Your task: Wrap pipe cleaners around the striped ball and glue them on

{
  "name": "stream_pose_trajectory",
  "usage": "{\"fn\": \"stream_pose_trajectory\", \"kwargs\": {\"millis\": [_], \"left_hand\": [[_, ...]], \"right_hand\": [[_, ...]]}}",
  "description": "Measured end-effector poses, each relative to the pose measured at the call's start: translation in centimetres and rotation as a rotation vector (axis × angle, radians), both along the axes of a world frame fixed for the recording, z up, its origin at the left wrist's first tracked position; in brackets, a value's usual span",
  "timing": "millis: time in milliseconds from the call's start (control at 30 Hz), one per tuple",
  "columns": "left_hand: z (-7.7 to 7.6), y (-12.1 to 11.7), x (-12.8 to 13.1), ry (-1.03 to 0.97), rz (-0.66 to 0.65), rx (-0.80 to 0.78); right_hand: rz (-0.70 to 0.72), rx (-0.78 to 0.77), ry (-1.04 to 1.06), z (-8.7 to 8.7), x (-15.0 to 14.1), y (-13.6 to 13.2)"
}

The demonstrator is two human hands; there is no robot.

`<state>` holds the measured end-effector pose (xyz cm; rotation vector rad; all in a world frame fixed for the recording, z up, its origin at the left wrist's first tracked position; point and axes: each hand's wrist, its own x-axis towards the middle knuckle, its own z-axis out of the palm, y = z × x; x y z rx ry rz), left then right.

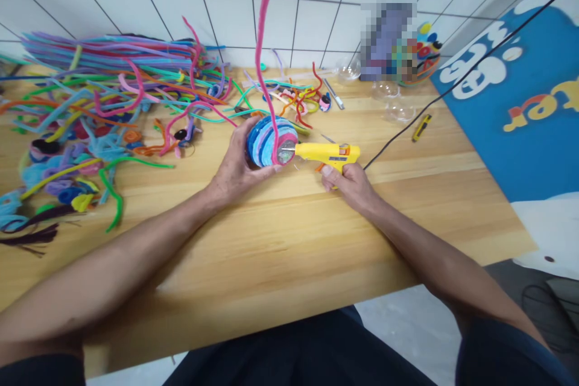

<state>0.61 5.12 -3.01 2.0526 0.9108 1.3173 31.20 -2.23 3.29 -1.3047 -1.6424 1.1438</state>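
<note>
My left hand (237,163) is wrapped round the left side of a ball (261,140) covered in rings of blue, lilac and pink pipe cleaner. A bare, see-through patch shows on the ball's right side. From beside that patch a long pink pipe cleaner (262,30) rises past the top of the view. My right hand (346,181) grips a yellow glue gun (316,152) by its handle. The gun's metal nozzle points left, right at the bare patch; whether it touches cannot be told.
Loose pipe cleaners (113,90) in many colours cover the table's left side. Behind the ball lie small pipe-cleaner pieces and a silver cutter (333,94). Clear plastic globes (400,110) and a yellow utility knife (421,128) are at the right. A black cord (434,99) runs up rightward.
</note>
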Motion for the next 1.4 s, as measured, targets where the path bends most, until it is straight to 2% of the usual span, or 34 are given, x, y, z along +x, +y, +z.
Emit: {"fn": "stream_pose_trajectory", "kwargs": {"millis": [167, 300, 1033, 1233, 1400], "left_hand": [[0.47, -0.27, 0.03, 0.032, 0.001, 0.005], [0.70, -0.40, 0.07, 0.031, -0.001, 0.002], [0.40, -0.18, -0.01, 0.020, -0.003, -0.005], [0.42, -0.15, 0.09, 0.054, 0.008, 0.039], [0.57, -0.24, 0.11, 0.068, 0.015, 0.041]], "right_hand": [[-0.035, -0.009, 0.040, -0.55, 0.08, 0.22], [-0.019, -0.013, 0.037, -0.33, 0.00, 0.20], [0.004, -0.002, -0.015, -0.20, -0.16, 0.02], [-0.046, -0.013, 0.028, -0.41, 0.00, 0.19], [-0.010, 0.014, 0.010, -0.38, -0.16, 0.14]]}}
